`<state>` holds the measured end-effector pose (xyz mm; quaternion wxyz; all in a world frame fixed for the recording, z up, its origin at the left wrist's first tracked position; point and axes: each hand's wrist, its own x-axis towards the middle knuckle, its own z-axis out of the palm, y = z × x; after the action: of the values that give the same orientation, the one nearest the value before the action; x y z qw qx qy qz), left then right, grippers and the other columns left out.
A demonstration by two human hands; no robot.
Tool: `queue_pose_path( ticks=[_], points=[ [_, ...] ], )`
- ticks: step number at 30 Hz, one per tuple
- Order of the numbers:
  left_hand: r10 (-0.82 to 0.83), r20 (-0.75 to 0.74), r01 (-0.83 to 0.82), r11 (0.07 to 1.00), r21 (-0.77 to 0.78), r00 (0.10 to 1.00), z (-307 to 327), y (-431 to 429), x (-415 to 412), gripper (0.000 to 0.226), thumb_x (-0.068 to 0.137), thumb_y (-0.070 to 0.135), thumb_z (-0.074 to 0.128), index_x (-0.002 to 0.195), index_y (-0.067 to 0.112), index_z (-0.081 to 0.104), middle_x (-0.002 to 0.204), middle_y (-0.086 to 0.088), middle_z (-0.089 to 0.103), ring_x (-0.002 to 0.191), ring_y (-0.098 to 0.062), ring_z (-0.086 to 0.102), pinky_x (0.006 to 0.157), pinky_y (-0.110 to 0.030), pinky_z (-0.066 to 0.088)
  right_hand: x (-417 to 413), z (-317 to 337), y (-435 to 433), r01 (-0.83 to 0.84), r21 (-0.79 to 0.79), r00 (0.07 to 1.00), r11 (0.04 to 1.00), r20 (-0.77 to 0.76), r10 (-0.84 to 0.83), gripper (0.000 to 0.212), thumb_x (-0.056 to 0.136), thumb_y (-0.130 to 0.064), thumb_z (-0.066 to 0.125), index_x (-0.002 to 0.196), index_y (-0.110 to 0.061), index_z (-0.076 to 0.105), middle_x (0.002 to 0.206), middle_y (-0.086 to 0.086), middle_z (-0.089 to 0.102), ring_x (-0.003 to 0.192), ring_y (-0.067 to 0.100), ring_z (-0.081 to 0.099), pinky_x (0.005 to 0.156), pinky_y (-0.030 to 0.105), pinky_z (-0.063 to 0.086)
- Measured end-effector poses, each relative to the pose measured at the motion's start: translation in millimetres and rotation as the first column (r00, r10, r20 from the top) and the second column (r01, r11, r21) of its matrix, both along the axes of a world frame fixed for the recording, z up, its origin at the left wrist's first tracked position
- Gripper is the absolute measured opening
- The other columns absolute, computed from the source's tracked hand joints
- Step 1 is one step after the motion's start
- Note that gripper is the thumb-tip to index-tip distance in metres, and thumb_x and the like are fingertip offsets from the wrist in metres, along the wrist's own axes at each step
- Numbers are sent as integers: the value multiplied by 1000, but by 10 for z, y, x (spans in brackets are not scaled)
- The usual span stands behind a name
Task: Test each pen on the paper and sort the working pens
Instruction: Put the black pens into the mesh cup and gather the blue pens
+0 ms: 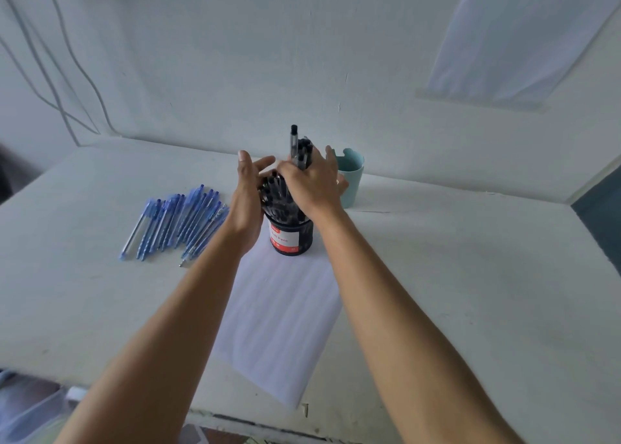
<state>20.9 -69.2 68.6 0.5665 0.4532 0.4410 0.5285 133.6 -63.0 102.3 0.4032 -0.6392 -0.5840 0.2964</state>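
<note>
Tub (291, 240) stands on paper (279, 309), near back edge of desk (470, 275). Right hand (312, 185) grips bundle of black pens (294, 141); left hand (248, 191) straight-fingered, steadying. Pens probably light, stiff, slick: pinch one mid-barrel.

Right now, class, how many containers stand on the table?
2. The black pen tub stands on the far end of the paper; the teal cup stands right of it, partly behind the right hand.

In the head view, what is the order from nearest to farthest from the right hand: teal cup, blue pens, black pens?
1. black pens, gripped by the right hand.
2. teal cup, just right of it.
3. blue pens, lying far left.
</note>
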Motion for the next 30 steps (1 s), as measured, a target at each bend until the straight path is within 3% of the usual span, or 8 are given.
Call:
queue_pose_path(
  ticks=[3, 8, 12, 15, 19, 22, 24, 30],
  points=[
    [10, 13, -11, 999, 32, 1000, 31, -19, 18, 69, 104, 60, 8, 124, 18, 59, 121, -12, 69, 115, -27, 66, 101, -47, 51, 38, 14, 38, -71, -97, 991, 993, 106, 82, 22, 92, -59, 54, 100, -39, 58, 154, -14, 38, 152, 14, 2, 117, 56, 1],
    [67, -35, -63, 994, 85, 997, -4, -19, 12, 78, 92, 73, 16, 134, 21, 56, 139, -2, 58, 133, -19, 50, 116, -54, 33, 131, -48, -21, -113, -53, 980, 992, 158, 120, 41, 81, -77, 55, 89, -38, 61, 103, -14, 63, 116, 14, 48, 100, 44, 26],
    [130, -149, -87, 960, 265, 980, -62, -23, 5, 84, 88, 79, 25, 143, 20, 50, 147, 3, 52, 139, -8, 43, 120, -49, 27, 186, -218, -140, -175, 63, 947, 983, -263, 185, 58, 79, -67, 66, 124, -31, 55, 115, -11, 67, 110, 2, 61, 103, 31, 41],
    [146, -368, 22, 910, 415, 918, -183, -29, -19, 105, 72, 90, 51, 147, 17, 40, 149, 3, 49, 139, -10, 44, 115, -44, 37, 246, -343, -212, -137, 118, 825, 984, -535, 179, 48, 99, -49, 46, 136, -20, 48, 131, -5, 56, 117, -8, 53, 101, 12, 39],
    [177, -433, 72, 863, 500, 884, -229, -54, -5, 111, 54, 75, 81, 141, 16, 45, 120, 24, 63, 114, 0, 62, 99, -31, 52, 196, -397, -262, -205, 121, 674, 971, -702, 230, 42, 109, -40, 17, 121, -27, 55, 117, -8, 68, 110, 2, 63, 98, 24, 49],
    [196, -490, 105, 847, 521, 850, -227, -16, -22, 109, 47, 63, 90, 136, 19, 47, 115, 14, 65, 107, -6, 66, 94, -39, 55, 232, -423, -236, -109, 61, 585, 992, -803, 114, 69, 96, -58, 28, 150, -17, 39, 154, 5, 44, 141, 17, 41, 120, 39, 29],
    [231, -543, 85, 865, 495, 807, -207, -1, -25, 94, 48, 57, 89, 129, 26, 50, 108, 19, 63, 100, -3, 65, 90, -36, 56, 343, -485, -217, -86, 8, 518, 996, -854, 52, 68, 87, -46, 41, 148, -15, 42, 150, 13, 46, 138, 24, 44, 118, 41, 27],
    [173, -593, 114, 903, 414, 786, -236, 92, -80, 80, 53, 52, 90, 118, 35, 46, 111, 3, 63, 98, -12, 65, 85, -39, 57, 501, -807, -273, -385, -5, 829, 923, -441, 343, 65, 64, 3, 52, 128, -13, 52, 119, -1, 66, 114, 11, 61, 94, 24, 51]
  ],
)
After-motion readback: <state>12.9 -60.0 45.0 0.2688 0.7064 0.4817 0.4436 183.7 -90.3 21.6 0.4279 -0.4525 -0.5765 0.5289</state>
